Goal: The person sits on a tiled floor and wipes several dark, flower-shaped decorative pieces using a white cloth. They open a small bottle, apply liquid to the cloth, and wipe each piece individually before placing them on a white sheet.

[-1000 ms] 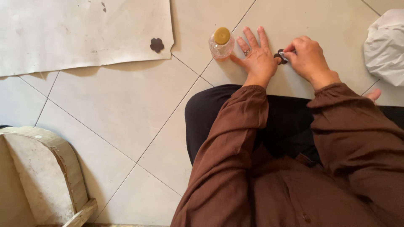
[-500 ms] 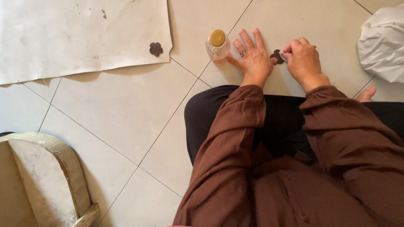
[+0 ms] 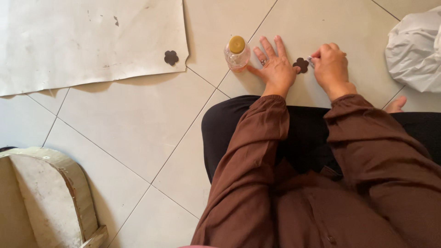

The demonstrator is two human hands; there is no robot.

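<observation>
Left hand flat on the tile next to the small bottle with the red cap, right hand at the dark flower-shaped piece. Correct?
Not quite: the head view shows the bottle has a yellow cap, not red. The rest holds: the left hand lies flat on the floor tile beside the bottle, and the right hand is at the dark flower-shaped piece.

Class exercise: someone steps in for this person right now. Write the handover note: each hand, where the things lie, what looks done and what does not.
Left hand: flat on the floor tile, fingers spread, beside the small clear bottle with a yellow cap, thumb close to its base; it holds nothing.
Right hand: fingers pinched on a small item at the edge of a dark flower-shaped piece lying on the tile between the hands; what is in the grip is too small to tell.
Done, as it looks: a second dark flower piece lies on the large pale sheet.
Left: the piece between the hands is not on the sheet.
A crumpled white bag lies beyond the right hand.
</observation>
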